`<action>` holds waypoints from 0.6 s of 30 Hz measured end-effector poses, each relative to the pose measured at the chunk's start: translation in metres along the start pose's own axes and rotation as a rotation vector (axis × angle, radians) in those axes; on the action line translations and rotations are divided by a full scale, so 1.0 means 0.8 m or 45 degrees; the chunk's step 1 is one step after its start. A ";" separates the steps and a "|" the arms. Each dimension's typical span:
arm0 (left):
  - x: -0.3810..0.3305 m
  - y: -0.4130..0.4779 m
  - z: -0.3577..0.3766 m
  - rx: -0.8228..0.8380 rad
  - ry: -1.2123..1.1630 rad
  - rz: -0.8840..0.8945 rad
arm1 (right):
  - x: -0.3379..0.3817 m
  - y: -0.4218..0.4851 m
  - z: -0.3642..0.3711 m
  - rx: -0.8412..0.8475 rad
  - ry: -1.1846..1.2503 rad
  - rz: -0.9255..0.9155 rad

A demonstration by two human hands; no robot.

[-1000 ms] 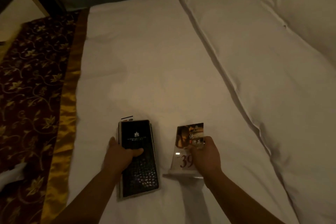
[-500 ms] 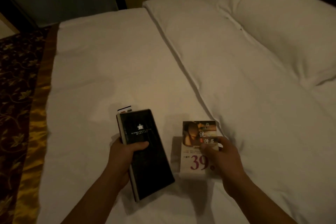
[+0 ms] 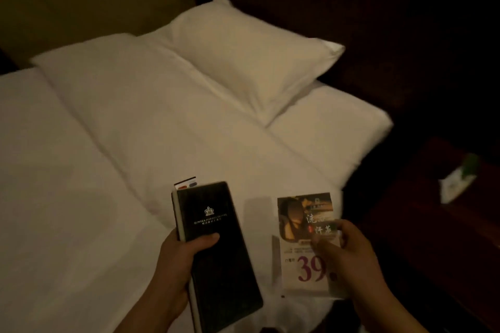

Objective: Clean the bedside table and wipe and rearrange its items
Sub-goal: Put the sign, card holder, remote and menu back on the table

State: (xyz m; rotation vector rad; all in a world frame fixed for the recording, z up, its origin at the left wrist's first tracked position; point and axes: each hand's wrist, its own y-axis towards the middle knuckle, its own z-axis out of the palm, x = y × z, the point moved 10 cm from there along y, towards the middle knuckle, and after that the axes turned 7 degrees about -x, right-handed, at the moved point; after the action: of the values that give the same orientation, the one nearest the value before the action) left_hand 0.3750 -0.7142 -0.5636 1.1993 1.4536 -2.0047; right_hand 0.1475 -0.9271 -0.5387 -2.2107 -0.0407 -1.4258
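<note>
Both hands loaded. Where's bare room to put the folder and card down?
Widest: flat sheet left of the folder, bounded by the duvet fold. Bedside table right of the card looks bare up to a pale packet, but it's dim. Crowded: pillow end.

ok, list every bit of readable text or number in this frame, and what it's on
"39": large purple digits, low on the promo card held in the right hand.
"SUNSEA FOREST HOTEL": probable reading, blurred, under a crown logo on the black folder held in the left hand.
Unreadable: the white Chinese characters and small print on the promo card, the tiny line under the hotel name, and anything on the green-white packet at right.
</note>
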 end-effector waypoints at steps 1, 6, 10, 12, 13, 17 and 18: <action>0.004 -0.004 0.042 0.046 0.020 -0.002 | -0.006 0.011 -0.041 -0.058 0.020 0.010; 0.036 -0.032 0.238 0.219 0.132 -0.041 | -0.050 0.057 -0.231 -0.275 0.100 0.106; 0.078 -0.051 0.367 0.336 0.236 -0.096 | -0.088 0.081 -0.355 -0.411 0.133 0.155; 0.104 -0.060 0.424 0.382 0.308 -0.123 | -0.105 0.089 -0.405 -0.478 0.160 0.174; 0.119 -0.065 0.449 0.403 0.343 -0.138 | -0.113 0.093 -0.426 -0.506 0.162 0.179; 0.186 -0.077 0.531 0.474 0.505 -0.242 | -0.143 0.109 -0.498 -0.587 0.196 0.197; 0.199 -0.081 0.547 0.503 0.558 -0.263 | -0.150 0.112 -0.513 -0.608 0.216 0.207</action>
State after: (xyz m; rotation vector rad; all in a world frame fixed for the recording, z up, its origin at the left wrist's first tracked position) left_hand 0.0595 -1.0596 -0.6135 1.8128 1.4589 -2.3509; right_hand -0.2271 -1.1512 -0.5451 -2.3755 0.5798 -1.6516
